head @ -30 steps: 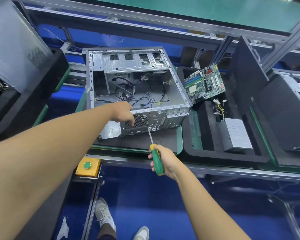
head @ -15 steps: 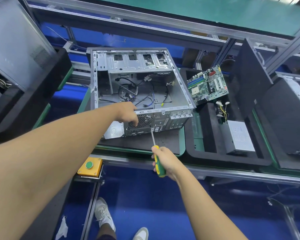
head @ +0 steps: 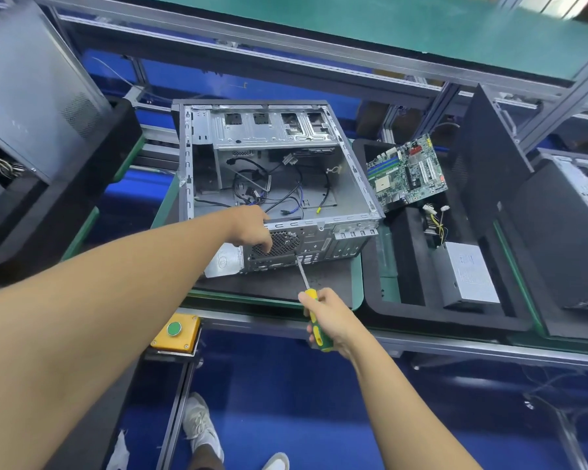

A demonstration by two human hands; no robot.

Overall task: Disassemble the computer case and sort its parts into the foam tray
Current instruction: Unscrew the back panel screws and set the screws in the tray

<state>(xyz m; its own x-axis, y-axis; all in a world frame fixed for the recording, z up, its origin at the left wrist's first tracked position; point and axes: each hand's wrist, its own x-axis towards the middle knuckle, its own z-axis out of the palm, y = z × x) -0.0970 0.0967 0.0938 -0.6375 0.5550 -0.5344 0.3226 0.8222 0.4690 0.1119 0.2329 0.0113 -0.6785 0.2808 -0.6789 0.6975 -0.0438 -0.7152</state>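
Fingers of the right hand (head: 335,318) clamp the yellow-green screwdriver (head: 320,337), steel tip on the perforated rear of the grey sheet-metal computer case (head: 350,195) mid-frame; left hand (head: 252,228) fingers curl over its rim. Black foam tray (head: 438,320) sits right.

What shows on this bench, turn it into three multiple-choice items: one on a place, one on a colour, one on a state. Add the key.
1. Where does the green circuit board lie?
A. On the blue floor
B. In the black foam tray, right of the silver metal computer case
C. Under the yellow button box

2. The long-shafted screwdriver has a handle coloured:
A. Yellow and green
B. Red and black
C. All blue

3. The right hand:
A. Lies open
B. Holds a cable
C. Grips the screwdriver, its tip at the case's rear panel

Key: B, the board sits at the tray's far end beside the case; A, both colours show around the fingers; C, the fingers wrap the handle.
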